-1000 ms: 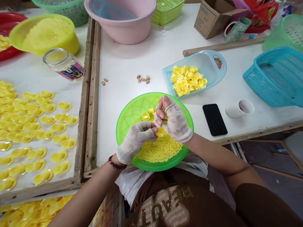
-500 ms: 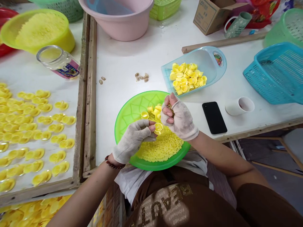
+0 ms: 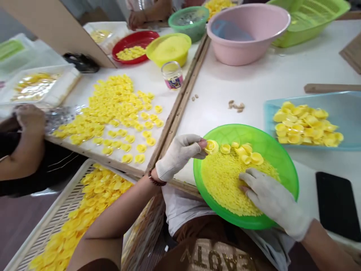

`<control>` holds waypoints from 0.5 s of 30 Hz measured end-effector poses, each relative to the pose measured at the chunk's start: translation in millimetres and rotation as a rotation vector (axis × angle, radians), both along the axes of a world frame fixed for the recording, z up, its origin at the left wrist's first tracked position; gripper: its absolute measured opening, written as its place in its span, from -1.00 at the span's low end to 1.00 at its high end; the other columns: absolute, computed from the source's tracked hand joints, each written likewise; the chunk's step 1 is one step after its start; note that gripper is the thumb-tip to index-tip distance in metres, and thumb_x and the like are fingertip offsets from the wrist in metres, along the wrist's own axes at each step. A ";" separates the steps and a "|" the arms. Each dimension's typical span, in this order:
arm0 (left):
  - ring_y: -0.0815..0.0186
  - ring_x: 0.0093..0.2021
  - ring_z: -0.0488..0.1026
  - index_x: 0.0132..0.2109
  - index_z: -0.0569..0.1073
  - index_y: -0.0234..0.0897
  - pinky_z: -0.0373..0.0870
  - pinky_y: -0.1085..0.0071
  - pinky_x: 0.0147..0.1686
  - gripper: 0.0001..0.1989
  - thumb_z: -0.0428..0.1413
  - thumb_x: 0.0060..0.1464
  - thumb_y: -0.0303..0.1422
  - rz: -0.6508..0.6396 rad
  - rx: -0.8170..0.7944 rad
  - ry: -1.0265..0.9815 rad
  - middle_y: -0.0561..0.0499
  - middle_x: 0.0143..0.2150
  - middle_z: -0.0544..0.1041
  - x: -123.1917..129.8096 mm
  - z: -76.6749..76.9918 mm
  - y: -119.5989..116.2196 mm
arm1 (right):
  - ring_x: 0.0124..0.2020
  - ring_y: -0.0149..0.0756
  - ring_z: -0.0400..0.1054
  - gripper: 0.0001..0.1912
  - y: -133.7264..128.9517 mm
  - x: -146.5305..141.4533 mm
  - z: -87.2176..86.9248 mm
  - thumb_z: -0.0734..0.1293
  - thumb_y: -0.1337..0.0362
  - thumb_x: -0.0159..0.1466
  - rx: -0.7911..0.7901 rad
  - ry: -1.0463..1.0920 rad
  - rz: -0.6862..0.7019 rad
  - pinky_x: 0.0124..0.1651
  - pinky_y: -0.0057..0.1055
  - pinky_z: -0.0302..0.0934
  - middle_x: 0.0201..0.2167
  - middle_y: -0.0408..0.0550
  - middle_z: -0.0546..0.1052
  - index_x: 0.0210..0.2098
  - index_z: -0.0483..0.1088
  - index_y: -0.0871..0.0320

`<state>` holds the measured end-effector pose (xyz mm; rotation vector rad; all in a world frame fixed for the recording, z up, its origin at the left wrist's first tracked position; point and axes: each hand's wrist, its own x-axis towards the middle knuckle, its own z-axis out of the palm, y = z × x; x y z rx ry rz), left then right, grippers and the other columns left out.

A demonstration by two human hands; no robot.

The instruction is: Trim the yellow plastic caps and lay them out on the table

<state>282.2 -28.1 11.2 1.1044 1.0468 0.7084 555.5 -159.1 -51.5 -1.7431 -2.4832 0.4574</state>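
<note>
My left hand (image 3: 182, 154), in a fingerless white glove, pinches a small yellow plastic cup (image 3: 211, 146) with a wide rim above the left edge of a green bowl (image 3: 291, 177). Yellow pellets (image 3: 225, 184) fill much of the bowl. My right hand (image 3: 270, 199), gloved alike, dips its bent fingers into these pellets; the fingertips are partly hidden. Loose yellow cups (image 3: 246, 153) lie on the pellets toward the bowl's far side. A blue scoop (image 3: 348, 116) to the right holds a heap of similar yellow pieces.
Many yellow pieces (image 3: 113, 105) cover the left table beyond a wooden edge strip (image 3: 180, 101). A jar (image 3: 172, 77), a yellow basin (image 3: 183, 56) and a pink basin (image 3: 245, 51) stand farther back. A phone (image 3: 337, 205) lies right. Another person's hand (image 3: 31, 116) is at far left.
The view has swung left. My right hand, closed above the bowl before, is now down in the pellets. My left hand has moved its yellow cup to the bowl's left edge.
</note>
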 end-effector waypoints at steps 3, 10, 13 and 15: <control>0.28 -0.32 0.60 -0.19 0.65 -0.35 0.61 0.35 -0.22 -0.69 0.35 0.04 -0.18 0.225 0.196 0.172 -0.08 -0.28 0.66 -54.9 -0.2 30.3 | -0.23 -0.12 0.44 -0.87 -0.8 -0.8 -10.6 0.26 0.37 0.41 0.046 -0.022 0.053 -0.14 -0.14 0.31 -0.20 0.04 0.50 -0.13 0.44 0.14; 0.32 -0.43 0.53 -0.31 0.58 -0.40 0.51 0.43 -0.37 -0.89 0.20 0.06 -0.41 0.608 0.323 0.655 -0.03 -0.48 0.52 -144.5 -17.7 158.0 | -0.22 -0.11 0.48 -0.85 2.0 -0.7 -15.6 0.26 0.36 0.40 0.091 -0.051 0.063 -0.17 -0.15 0.34 -0.21 0.02 0.53 -0.12 0.46 0.12; 0.25 -0.41 0.54 -0.28 0.56 -0.44 0.52 0.34 -0.36 -0.89 0.17 0.15 -0.45 0.598 0.317 0.748 -0.06 -0.47 0.50 -144.7 -19.1 209.4 | -0.23 -0.14 0.50 -0.84 2.0 -4.7 -14.9 0.26 0.39 0.38 0.081 -0.042 0.023 -0.20 -0.18 0.34 -0.21 0.01 0.53 -0.12 0.46 0.12; 0.22 -0.32 0.56 -0.18 0.56 -0.44 0.55 0.26 -0.29 -0.85 0.19 0.23 -0.39 0.543 0.335 0.786 -0.10 -0.34 0.56 -138.1 -18.5 235.1 | -0.25 -0.17 0.50 -0.83 2.5 -8.3 -12.0 0.27 0.43 0.35 0.052 -0.035 -0.004 -0.20 -0.21 0.34 -0.23 -0.01 0.53 -0.15 0.46 0.12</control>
